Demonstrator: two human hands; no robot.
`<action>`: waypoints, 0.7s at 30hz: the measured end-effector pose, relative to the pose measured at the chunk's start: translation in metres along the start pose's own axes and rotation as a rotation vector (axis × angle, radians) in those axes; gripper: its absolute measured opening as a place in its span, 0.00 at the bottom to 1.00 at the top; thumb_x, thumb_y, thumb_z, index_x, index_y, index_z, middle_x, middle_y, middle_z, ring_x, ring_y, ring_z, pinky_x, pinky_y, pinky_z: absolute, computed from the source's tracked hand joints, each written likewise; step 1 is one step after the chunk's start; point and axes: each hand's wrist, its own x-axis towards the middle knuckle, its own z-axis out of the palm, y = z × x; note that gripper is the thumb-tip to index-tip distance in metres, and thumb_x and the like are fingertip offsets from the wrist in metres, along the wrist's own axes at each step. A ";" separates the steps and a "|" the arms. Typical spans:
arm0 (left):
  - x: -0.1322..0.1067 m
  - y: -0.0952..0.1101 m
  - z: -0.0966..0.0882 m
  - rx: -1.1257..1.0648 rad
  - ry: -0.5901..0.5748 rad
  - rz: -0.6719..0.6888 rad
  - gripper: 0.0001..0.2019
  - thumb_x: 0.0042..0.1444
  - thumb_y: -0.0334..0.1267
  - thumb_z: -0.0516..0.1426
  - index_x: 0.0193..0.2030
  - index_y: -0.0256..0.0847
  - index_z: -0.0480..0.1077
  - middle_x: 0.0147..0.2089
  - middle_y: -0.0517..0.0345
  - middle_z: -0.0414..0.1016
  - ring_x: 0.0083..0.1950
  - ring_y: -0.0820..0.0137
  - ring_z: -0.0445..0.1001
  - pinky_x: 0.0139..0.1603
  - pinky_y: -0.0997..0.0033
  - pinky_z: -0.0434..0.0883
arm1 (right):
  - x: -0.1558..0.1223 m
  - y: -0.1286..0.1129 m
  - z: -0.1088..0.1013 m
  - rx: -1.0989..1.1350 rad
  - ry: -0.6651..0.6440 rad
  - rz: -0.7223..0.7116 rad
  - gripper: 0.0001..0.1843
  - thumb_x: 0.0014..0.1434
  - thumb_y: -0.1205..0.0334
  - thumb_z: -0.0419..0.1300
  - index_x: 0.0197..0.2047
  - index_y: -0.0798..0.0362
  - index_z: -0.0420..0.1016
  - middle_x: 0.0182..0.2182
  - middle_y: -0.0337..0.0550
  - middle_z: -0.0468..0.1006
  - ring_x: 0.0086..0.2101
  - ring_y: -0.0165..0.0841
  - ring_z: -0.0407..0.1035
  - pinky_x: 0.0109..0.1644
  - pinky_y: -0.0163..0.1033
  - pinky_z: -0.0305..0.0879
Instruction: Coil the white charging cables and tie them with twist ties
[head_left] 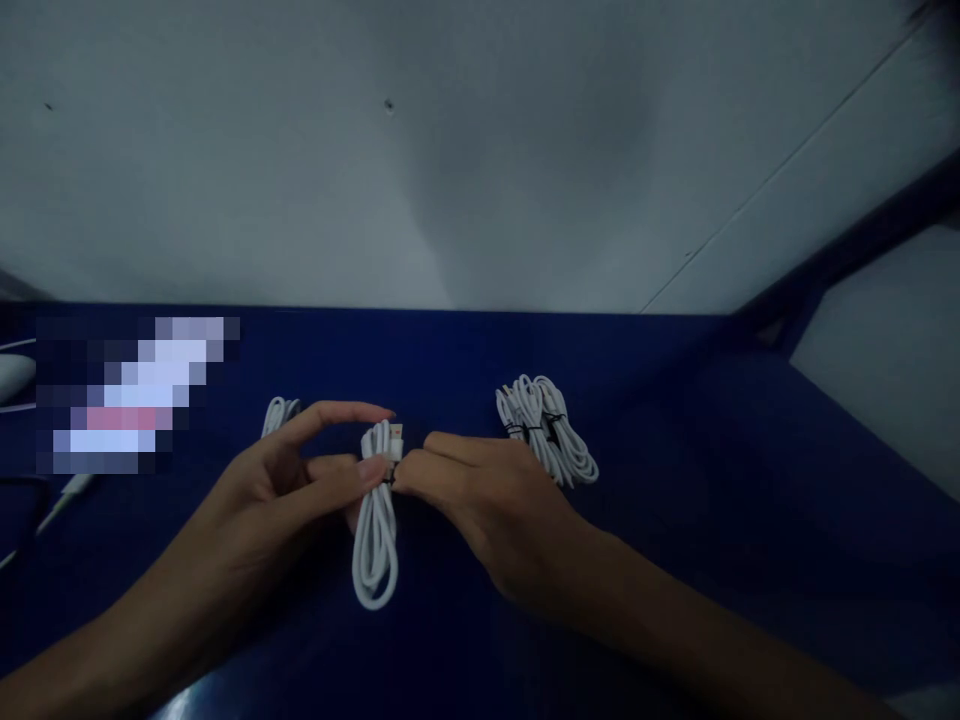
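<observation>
A coiled white USB cable hangs upright in front of me, its plug at the top and a dark tie around its upper part. My left hand is closed on it, the thumb across the coil near the tie and the index finger stretched out above the plug. Against the coil's right side, the closed fingers of my right hand pinch at the tie; their tips are partly hidden. Behind the right hand lie several white cables, each coiled and bound with a dark tie.
Another coiled white cable lies partly hidden behind my left hand. On the left, a blurred-out bright device has a white cable plug at its lower end. The blue tabletop meets a pale wall at the back.
</observation>
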 end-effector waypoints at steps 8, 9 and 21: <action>-0.006 -0.012 -0.008 0.591 0.176 0.545 0.08 0.70 0.50 0.68 0.53 0.64 0.86 0.43 0.64 0.90 0.42 0.63 0.87 0.44 0.70 0.83 | 0.007 -0.004 -0.005 0.349 0.086 0.129 0.17 0.82 0.70 0.54 0.37 0.51 0.70 0.34 0.33 0.75 0.35 0.27 0.69 0.43 0.35 0.65; -0.005 -0.014 -0.009 0.675 0.176 0.626 0.07 0.70 0.48 0.67 0.52 0.65 0.86 0.46 0.65 0.89 0.45 0.63 0.87 0.47 0.69 0.82 | 0.008 -0.005 -0.007 0.399 0.079 0.171 0.19 0.82 0.68 0.55 0.35 0.51 0.68 0.32 0.31 0.72 0.32 0.26 0.67 0.40 0.35 0.63; -0.011 -0.023 -0.018 0.791 0.177 0.724 0.06 0.69 0.53 0.68 0.51 0.69 0.86 0.56 0.69 0.87 0.56 0.60 0.86 0.62 0.63 0.80 | 0.009 -0.003 -0.026 0.640 -0.172 0.314 0.18 0.82 0.59 0.57 0.37 0.51 0.75 0.26 0.31 0.67 0.27 0.27 0.60 0.34 0.36 0.58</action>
